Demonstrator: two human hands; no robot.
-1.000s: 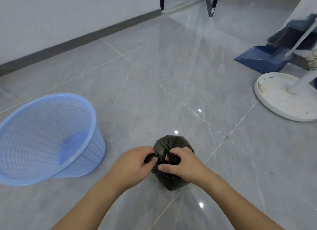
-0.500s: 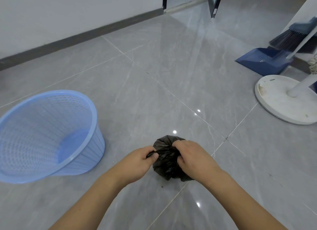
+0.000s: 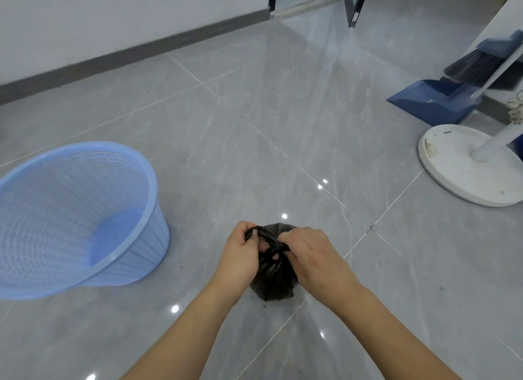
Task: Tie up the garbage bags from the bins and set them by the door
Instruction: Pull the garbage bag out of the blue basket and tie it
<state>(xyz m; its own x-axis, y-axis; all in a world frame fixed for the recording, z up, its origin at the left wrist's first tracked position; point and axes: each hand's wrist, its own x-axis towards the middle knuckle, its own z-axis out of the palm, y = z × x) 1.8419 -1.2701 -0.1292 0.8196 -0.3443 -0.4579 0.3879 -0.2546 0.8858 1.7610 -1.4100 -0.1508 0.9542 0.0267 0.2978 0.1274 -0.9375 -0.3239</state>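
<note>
- The black garbage bag (image 3: 273,277) sat low on the grey tiled floor (image 3: 283,125), right between the two wrists, small and bunched up tight.
- A twisted strip of the bag's top ran across from one fist to the other, pulled taut above the bundle!
- Left hand (image 3: 240,255) was clenched on the left end of that strip, knuckles up, thumb side turned toward the bag, black plastic poking out at the top of the fist.
- Right hand (image 3: 311,258) was curled over the right end, back of the hand facing the camera, fingers tucked under and gripping the plastic; the fingertips themselves were hidden.
- Both forearms came in bare from the bottom edge and converged on the bag, wrists bent slightly inward.
- Just to the left stood the blue mesh bin (image 3: 73,218), near the bag but not touching it.
- Well apart at far right: a round white stand base (image 3: 452,167), with a blue dustpan (image 3: 430,102) and a broom (image 3: 478,65) beyond it.
- Up top, an open door (image 3: 355,3) by the white wall (image 3: 113,20).
</note>
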